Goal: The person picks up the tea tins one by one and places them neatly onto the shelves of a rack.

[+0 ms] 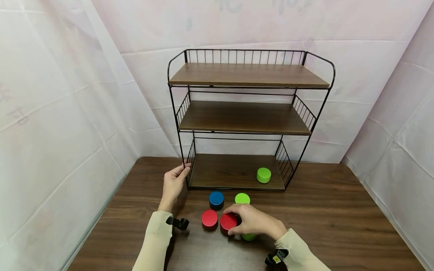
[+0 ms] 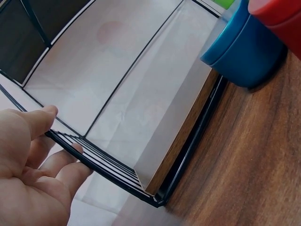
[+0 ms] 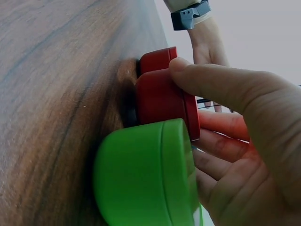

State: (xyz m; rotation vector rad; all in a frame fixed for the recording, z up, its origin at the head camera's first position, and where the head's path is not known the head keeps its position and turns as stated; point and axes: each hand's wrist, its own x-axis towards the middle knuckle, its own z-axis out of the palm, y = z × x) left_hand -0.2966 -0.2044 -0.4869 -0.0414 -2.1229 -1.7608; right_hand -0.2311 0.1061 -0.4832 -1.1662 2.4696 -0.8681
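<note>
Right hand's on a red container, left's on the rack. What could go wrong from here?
If the right hand lifts the red container, it might knock the green container close beside it. The left hand holds the rack by its side, so a tug could jolt it and perhaps shift the shelved green container.

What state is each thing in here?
Rack: upright
Left hand: gripping the rack
Right red tin: lidded, gripped
Right hand: gripping that tin
Left red tin: lidded, upright
Blue tin: lidded, upright
Near green tin: lidded, upright
Far green tin: upright
Shelved green tin: upright
</note>
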